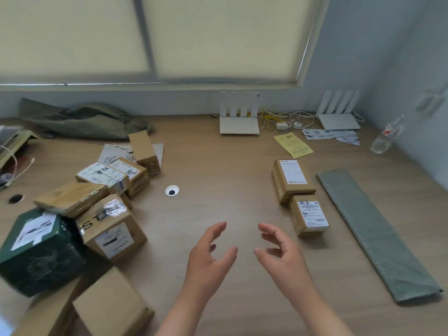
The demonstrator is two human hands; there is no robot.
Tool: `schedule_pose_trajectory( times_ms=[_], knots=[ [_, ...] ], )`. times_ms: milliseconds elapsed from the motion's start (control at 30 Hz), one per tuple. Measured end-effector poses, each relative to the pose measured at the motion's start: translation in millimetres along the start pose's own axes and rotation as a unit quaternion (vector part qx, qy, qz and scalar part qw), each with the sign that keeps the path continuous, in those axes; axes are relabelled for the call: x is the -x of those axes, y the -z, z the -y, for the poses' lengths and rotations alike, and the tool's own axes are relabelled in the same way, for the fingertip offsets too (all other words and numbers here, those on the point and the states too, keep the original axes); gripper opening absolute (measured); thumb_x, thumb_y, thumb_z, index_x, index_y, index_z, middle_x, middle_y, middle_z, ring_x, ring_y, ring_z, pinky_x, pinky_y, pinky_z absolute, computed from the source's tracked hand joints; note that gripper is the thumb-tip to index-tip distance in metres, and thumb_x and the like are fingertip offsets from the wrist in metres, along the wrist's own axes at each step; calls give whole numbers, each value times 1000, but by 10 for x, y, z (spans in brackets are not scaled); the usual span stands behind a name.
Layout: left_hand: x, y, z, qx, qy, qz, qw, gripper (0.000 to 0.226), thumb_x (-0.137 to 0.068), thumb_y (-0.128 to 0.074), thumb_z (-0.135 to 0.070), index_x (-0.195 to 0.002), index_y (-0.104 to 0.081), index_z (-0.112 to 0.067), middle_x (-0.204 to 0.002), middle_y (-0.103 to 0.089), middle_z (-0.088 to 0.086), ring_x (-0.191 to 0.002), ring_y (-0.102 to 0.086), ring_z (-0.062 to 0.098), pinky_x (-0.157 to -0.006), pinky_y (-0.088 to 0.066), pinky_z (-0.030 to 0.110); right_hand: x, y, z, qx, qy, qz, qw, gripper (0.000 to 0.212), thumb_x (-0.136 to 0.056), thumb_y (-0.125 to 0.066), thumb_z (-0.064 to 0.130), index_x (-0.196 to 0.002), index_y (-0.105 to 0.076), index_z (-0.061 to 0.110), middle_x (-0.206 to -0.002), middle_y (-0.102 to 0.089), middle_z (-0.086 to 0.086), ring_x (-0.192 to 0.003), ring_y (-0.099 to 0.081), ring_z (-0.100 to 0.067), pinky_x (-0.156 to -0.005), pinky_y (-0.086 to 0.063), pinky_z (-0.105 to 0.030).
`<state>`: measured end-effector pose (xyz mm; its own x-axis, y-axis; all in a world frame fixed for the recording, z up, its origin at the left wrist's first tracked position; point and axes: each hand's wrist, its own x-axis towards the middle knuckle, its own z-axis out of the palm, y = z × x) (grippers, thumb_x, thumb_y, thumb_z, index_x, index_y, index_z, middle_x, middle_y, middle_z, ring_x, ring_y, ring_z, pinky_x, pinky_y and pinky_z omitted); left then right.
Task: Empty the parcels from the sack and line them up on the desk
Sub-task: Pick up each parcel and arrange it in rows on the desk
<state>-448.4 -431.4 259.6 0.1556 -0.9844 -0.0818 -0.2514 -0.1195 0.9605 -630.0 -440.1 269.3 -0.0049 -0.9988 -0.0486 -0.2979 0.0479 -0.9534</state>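
The wooden desk (218, 166) is carrying everything. The olive sack (82, 121) is lying slumped at its far left by the wall. A jumbled heap of parcels (106, 190) is sprawling across the left side, while two small parcels (300, 197) are sitting end to end on the right. Both hands, left (206, 260) and right (283, 255), are hovering spread and empty between them.

Both hands are up and empty, palms facing each other. Left hand (208, 258) has fingers loosely curled, thumb out. Right hand (283, 255) mirrors it just beside, fingers half bent, bare forearms angling in from below
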Motion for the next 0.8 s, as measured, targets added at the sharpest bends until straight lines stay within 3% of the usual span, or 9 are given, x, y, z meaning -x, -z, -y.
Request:
schedule_pose_trajectory(
  times_ms=[500,700,800],
  knots=[
    [339,561,216,-28,51,-105,993,48,-88,-72,-20,-124,-55,-48,-129,-57,-32,-123,-47,-17,-103,-41,19,53,-664,173,8,6,176,984,44,-85,-73,14,-119,-63,39,-118,-59,38,-112,-59,7,-91,-52,-24],
    [361,1071,425,-39,55,-112,991,49,-88,-72,-24,-127,-53,-49,-128,-54,-34,-123,-46,-16,-105,-40,22,179,-1158,306,34,-2,200,979,42,-86,-72,16,-120,-62,39,-120,-64,26,-111,-58,7,-90,-53,-21],
    [399,1439,573,-51,71,-103,991,50,-89,-70,-30,-134,-52,-45,-131,-53,-31,-125,-48,-7,-107,-39,24,295,-1512,364,36,-21,201,979,41,-86,-72,16,-119,-63,38,-121,-65,23,-109,-59,8,-89,-54,-24]
  ],
)
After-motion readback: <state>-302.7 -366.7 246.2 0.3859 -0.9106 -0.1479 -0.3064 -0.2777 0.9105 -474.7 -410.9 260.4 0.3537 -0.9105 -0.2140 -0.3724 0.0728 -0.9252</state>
